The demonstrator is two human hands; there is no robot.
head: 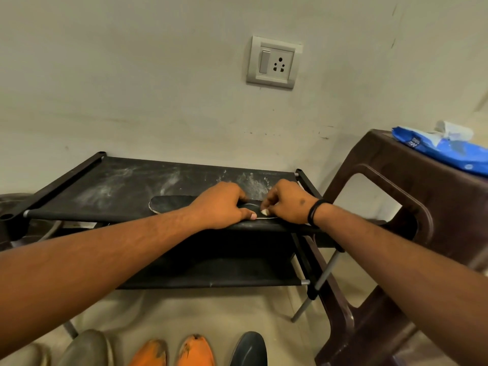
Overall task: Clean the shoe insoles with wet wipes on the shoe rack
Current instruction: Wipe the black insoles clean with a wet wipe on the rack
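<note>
Nearest to you, at the bottom edge, shoe toes line the floor: a grey shoe [84, 348], an orange pair [173, 351] and a dark shoe [249, 348]. Your two bare forearms reach forward over them to the shoe rack [79, 188], which stands against the wall.

On the rack's top shelf, near its front edge, lies a dark insole [169, 203], lengthways along the shelf. Your left hand [220, 206] rests on its right part, fingers curled down over the far edge and thumb lying along the near edge. Your right hand [287, 202] sits just beside it, almost touching, fingers bunched and curled; a small white bit [264, 212] shows at the fingertips, most likely a wet wipe, though too little is visible to be certain. A black band [315, 211] circles your right wrist.

The shelf fabric behind your hands carries whitish dusty smears. A lower shelf [224, 276] sits beneath.

To the right, a brown plastic stool [412, 186] stands beside the rack, with a blue wipes pack [446, 149] on top and a white sheet sticking up from it.

Farthest back, a switch and socket plate [273, 62] is fixed to the wall.
</note>
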